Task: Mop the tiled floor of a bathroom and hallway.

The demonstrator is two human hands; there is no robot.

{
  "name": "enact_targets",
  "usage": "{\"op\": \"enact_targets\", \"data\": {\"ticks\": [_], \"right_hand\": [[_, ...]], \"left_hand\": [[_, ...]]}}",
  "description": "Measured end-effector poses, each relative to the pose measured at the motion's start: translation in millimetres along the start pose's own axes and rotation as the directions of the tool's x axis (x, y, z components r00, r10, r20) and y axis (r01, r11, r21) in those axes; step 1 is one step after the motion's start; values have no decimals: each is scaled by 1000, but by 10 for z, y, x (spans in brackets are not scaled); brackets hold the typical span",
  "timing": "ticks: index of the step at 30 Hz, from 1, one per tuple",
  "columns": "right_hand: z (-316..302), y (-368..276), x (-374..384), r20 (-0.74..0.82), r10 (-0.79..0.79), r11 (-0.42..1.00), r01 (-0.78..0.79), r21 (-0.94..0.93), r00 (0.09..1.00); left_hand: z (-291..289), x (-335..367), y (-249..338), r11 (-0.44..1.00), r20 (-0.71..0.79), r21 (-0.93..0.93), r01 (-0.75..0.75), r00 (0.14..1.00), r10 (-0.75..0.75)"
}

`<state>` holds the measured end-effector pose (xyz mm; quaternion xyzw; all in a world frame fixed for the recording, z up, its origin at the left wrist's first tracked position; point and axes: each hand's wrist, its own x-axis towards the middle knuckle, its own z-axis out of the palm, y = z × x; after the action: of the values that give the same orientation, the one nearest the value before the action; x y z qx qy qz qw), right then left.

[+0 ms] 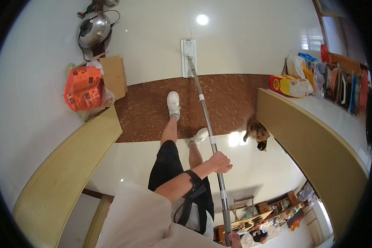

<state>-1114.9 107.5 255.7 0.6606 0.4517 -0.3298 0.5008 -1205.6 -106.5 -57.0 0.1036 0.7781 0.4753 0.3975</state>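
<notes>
A flat mop (202, 96) slants across the view on its long metal pole. Its white, perforated rectangular head (189, 49) lies on the pale tiled floor, touching the edge of the brown marbled strip. My left hand (220, 162) is closed round the pole's middle, below a white collar. A dark strap circles that forearm. At the lower edge my right hand (234, 239) grips the grey upper end of the pole; only part of it shows. My feet in white shoes (173, 103) stand left of the pole, one forward on the brown strip.
A cat (258, 133) is beside the right wooden door frame (310, 128). Another wooden frame (70, 161) stands left. Near it are a cardboard box (113, 76) and an orange bag (84, 89); a lidded pan (95, 29) sits beyond. Bags (291, 86) line the right ledge.
</notes>
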Motion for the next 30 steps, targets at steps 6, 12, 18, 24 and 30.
{"op": "enact_targets", "data": {"ticks": [6, 12, 18, 24, 30], "right_hand": [[-281, 98, 50, 214, 98, 994, -108, 34, 972], [96, -247, 207, 558, 211, 967, -255, 0, 802], [1330, -1179, 538, 824, 186, 935, -353, 18, 535], [2834, -2075, 371, 904, 164, 937, -348, -18, 395], [3142, -2182, 207, 767, -51, 988, 145, -56, 640]], "left_hand": [[309, 110, 161, 998, 158, 56, -23, 987, 14], [-462, 96, -202, 993, 132, 105, 58, 989, -72], [-1984, 355, -1108, 967, -149, 206, 149, 982, -120], [-3452, 287, -1907, 938, -494, 25, 346, 820, -290], [-3238, 80, -2139, 971, -801, 234, -47, 557, 220]]}}
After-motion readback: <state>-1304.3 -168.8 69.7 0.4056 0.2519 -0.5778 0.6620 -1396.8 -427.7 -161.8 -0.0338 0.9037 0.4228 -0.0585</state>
